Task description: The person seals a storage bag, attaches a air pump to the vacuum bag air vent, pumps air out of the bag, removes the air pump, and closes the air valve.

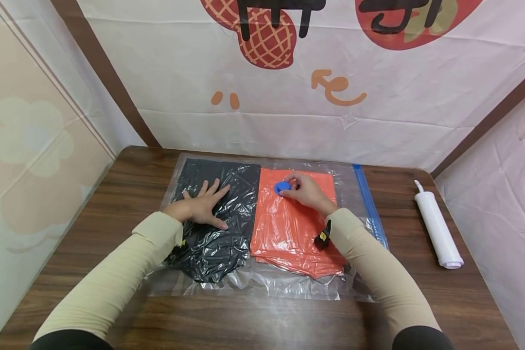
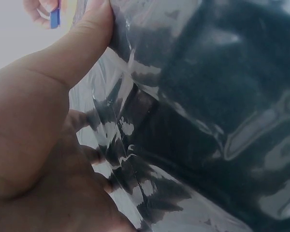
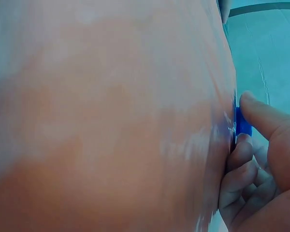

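Observation:
A clear vacuum storage bag [image 1: 295, 287] lies flat across the table, with a folded black garment [image 1: 216, 260] in its left half and a folded orange-red garment [image 1: 284, 233] in its right half. My left hand [image 1: 203, 208] rests on the plastic over the black garment, fingers spread wide. Above the orange-red garment, my right hand [image 1: 306, 190] pinches the round blue valve cap [image 1: 282, 187] between thumb and fingers. In the right wrist view the thumb touches one side of the blue cap [image 3: 243, 122], and curled fingers lie against the bag's surface.
A blue zip strip [image 1: 369, 204] runs down the bag's right side. Farther right, a white hand pump [image 1: 438, 228] lies on the brown wooden table [image 1: 253, 321]. Printed cloth [image 1: 271, 131] hangs close behind the table's back edge, and on both sides.

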The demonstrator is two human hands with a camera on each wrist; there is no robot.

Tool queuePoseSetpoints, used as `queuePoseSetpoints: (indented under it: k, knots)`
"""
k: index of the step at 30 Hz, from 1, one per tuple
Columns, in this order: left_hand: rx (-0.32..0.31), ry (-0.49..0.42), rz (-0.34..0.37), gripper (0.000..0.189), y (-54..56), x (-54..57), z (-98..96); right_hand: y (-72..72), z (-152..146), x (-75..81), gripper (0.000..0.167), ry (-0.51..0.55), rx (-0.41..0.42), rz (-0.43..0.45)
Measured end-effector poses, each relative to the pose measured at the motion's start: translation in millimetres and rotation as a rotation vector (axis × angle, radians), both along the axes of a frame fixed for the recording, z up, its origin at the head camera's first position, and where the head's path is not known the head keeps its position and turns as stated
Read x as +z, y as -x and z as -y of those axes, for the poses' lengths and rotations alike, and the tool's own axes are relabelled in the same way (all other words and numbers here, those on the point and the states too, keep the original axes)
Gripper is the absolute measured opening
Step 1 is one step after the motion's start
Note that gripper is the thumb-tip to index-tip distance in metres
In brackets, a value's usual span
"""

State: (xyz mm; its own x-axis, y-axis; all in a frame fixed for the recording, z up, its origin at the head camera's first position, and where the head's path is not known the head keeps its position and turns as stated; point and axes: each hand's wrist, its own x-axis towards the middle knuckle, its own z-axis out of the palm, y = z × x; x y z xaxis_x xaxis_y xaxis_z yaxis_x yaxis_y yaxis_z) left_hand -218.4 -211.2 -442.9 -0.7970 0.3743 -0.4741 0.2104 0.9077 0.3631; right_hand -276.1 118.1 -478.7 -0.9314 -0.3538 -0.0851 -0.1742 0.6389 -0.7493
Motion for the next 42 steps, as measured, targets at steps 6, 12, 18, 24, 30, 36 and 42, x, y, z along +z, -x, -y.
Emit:
queuePoseSetpoints:
  k: [6,12,18,24,30,36,42]
  knots:
    - [-0.007,0.005,-0.004,0.118,1.2,2.4,-1.1,3.0,-3.1,-1.1,0.045,0.005,0.013,-0.018]
    - [-0.003,-0.001,-0.005,0.119,2.1,3.2,-0.7,7.4,-11.0,-1.5,0.046,0.132,0.100,0.020]
    - [-0.010,-0.004,0.003,0.120,1.8,4.6,-1.7,6.0,-13.0,-0.8,0.038,0.212,0.079,0.082]
    - [-0.009,-0.002,0.000,0.120,2.6,3.0,-1.6,4.9,-12.0,-2.5,0.033,0.161,0.049,0.066]
    - [-0.001,0.000,0.000,0.120,0.9,2.9,-1.4,6.2,-8.9,-3.1,0.041,0.069,0.058,0.025]
    - [0.003,0.005,-0.003,0.120,-0.1,0.8,-0.4,6.8,-10.5,-1.6,0.051,0.090,0.147,0.004]
    - [0.001,-0.012,-0.001,0.120,-1.1,0.7,-0.2,6.7,-12.8,-2.3,0.044,0.109,0.153,0.018]
